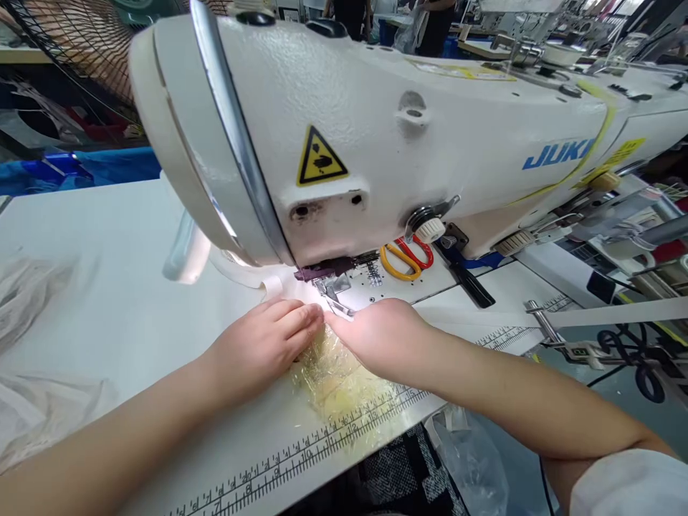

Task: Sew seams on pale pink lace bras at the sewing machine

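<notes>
"Where is the white strip (272, 286)?"
"Under the big sewing machine (349, 93), just beside the left hand (269, 340)."
"And the hands?"
"The left hand's fingers are close together. The right hand (384, 337) almost meets them. I can't tell if either pinches anything."
"What's around?"
"A white table (107, 251) with ruler marks (317, 444), scissors (400, 264), a fan (80, 43), and people (352, 14) far back."
</notes>
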Demonstrator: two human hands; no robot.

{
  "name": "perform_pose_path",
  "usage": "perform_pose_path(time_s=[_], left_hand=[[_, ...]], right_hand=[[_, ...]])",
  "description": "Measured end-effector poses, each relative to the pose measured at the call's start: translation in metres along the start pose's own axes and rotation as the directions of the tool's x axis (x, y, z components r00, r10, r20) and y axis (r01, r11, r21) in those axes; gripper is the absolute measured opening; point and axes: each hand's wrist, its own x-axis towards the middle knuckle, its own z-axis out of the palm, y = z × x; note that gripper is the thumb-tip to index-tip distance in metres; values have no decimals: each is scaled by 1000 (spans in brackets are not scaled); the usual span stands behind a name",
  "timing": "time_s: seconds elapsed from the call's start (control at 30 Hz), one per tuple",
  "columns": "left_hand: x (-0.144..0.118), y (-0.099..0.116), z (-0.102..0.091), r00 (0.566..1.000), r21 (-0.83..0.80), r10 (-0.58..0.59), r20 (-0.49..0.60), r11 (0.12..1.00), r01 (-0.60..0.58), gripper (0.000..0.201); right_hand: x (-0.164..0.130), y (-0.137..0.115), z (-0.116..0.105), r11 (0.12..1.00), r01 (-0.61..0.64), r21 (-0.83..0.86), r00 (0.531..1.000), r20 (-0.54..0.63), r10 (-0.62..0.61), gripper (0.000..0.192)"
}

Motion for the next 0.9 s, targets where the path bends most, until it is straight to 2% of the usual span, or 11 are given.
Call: perform_pose_path(time_s=[0.13, 0.27, 0.4, 0.53, 0.7, 0.8, 0.9], left_hand=[[-1, -10, 3, 1000, 47, 27, 6, 998, -28, 34], [-1, -19, 5, 998, 74, 27, 50, 997, -30, 40], [0, -26, 5, 994, 109, -8, 105, 994, -3, 44], [0, -29, 8, 993, 110, -41, 110, 993, 29, 44], [-1, -35, 13, 993, 128, -72, 92, 990, 60, 42], [0, -39, 15, 993, 141, -82, 80, 987, 70, 41], [3, -36, 14, 990, 135, -127, 57, 984, 119, 40]], right_hand=[[2, -7, -14, 999, -34, -20, 991, 129, 37, 94], [4, -13, -26, 998, -64, 4, 982, 179, 62, 91], [12, -14, -29, 999, -38, 38, 971, 238, 28, 95], [14, -15, -23, 996, -63, 59, 986, 158, 53, 91], [9, -22, -4, 997, -72, 40, 989, 135, 66, 95], [8, -25, 13, 992, -103, 79, 994, -12, 104, 86], [7, -25, 29, 983, -133, 122, 975, -160, 152, 63]])
